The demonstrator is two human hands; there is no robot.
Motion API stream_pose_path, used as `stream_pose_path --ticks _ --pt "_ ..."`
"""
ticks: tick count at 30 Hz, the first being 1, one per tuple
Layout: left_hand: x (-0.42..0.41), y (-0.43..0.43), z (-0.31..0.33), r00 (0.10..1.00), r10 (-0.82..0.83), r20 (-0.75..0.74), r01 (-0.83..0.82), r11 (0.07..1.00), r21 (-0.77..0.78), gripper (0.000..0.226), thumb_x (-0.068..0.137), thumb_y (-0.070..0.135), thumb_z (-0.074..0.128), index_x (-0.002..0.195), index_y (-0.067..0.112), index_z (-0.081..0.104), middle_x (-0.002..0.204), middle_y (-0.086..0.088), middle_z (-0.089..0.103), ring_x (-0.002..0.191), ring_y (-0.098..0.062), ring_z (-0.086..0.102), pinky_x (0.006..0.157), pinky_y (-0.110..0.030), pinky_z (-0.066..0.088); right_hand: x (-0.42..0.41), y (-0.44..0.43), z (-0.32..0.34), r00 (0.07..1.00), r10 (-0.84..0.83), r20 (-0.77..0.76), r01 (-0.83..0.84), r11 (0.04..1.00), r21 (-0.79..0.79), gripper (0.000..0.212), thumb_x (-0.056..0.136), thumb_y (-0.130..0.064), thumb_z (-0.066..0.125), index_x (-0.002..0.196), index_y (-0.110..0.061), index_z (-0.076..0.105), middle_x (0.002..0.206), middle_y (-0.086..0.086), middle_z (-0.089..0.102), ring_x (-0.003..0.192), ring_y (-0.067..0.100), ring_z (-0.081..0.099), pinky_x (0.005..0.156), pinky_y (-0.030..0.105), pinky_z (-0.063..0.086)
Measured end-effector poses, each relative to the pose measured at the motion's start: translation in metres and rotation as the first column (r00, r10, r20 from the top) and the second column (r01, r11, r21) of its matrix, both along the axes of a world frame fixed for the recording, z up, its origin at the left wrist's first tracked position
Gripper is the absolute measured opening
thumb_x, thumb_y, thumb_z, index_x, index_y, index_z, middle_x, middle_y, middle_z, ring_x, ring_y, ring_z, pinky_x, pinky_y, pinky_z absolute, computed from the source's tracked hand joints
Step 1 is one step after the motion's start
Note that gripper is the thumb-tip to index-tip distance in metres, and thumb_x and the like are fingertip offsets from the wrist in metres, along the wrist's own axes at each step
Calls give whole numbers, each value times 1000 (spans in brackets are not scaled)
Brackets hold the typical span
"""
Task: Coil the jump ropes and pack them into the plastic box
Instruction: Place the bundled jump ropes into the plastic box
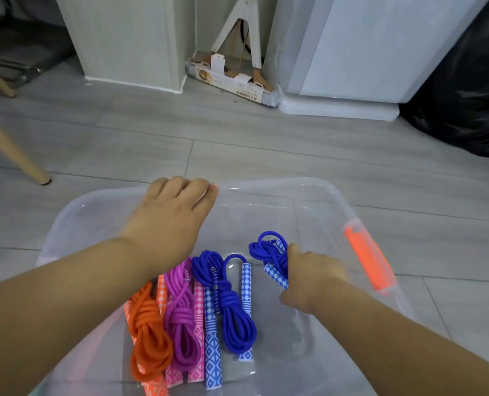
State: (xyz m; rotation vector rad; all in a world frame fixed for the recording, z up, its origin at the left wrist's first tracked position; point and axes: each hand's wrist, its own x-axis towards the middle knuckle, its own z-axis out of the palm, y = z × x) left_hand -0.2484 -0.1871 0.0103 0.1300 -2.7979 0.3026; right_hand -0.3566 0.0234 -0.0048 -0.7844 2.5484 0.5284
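A clear plastic box [317, 192] with an orange latch [366, 258] on its right side stands on the floor below me. Three coiled jump ropes lie side by side on its bottom: an orange rope [147, 335], a magenta rope [180, 318] and a blue rope [231, 307], each with patterned handles. My left hand [171, 218] grips the far rim of the box, fingers curled over the edge. Inside the box on the right, my right hand [311, 275] is shut on a second coiled blue rope [269, 252] with blue-and-white handles.
The box sits on grey floor tiles. A wooden chair leg [17, 155] stands at the left. A flattened cardboard carton [229, 78] leans by the wall ahead, a white appliance [351, 52] is at the back right, and a black bag [471, 90] lies at the far right.
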Motion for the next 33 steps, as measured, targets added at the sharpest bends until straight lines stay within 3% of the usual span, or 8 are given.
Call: stream_pose_path --ticks 7,10,14,17,21,23,26,33 --pt "4 3 -6 999 20 27 -21 998 52 83 47 11 82 125 0 54 117 -15 55 95 -32 40 86 -44 27 13 -9 -53 986 -62 157 41 990 136 68 93 -21 45 143 5 6 135 19 45 118 30 52 92 37 42" --pt "4 2 -6 1000 17 20 -18 998 62 84 47 11 81 126 -1 53 118 -15 54 97 -32 40 87 -44 27 18 -12 -59 954 -130 272 123 992 42 67 93 -30 47 142 1 13 129 22 48 113 35 53 91 42 42" --pt "5 1 -5 998 15 61 -19 998 55 89 45 12 82 127 -1 51 123 -15 48 101 -33 40 88 -44 26 15 -8 -57 939 -144 311 113 987 116 89 94 -51 40 144 0 -12 135 22 43 117 35 50 94 40 39" --pt "6 2 2 991 51 125 -57 997 45 93 45 15 84 130 -2 50 125 -18 54 106 -33 40 91 -43 24 10 -4 -49 927 -144 346 136 990 48 84 92 -46 48 146 -3 -1 130 20 50 114 34 53 93 40 41" --pt "8 13 24 954 77 291 -99 993 63 81 90 34 51 150 10 3 155 -5 6 139 -26 14 112 -36 11 13 -1 -34 931 -121 345 98 992 83 85 93 -45 47 147 -6 -6 118 15 60 107 32 57 89 38 44" --pt "13 17 38 919 88 384 -123 990 67 74 95 37 42 150 14 -3 156 -3 -6 142 -24 4 115 -34 11 14 1 -23 966 -42 255 28 998 57 65 91 -44 50 140 -12 23 115 9 59 103 29 58 78 35 43" --pt "27 23 54 899 104 426 -142 988 59 63 95 39 41 147 17 14 154 -5 2 139 -25 14 111 -36 22 22 3 5 984 136 116 -138 990 14 39 93 -41 46 122 -15 43 116 4 56 103 26 57 71 32 38" --pt "95 42 82 899 89 429 -131 989 70 38 93 41 42 125 22 51 123 -1 51 113 -26 51 88 -38 46 74 18 77 957 292 -4 -288 942 -171 38 94 -42 44 125 -19 44 118 3 56 106 28 55 72 32 39"
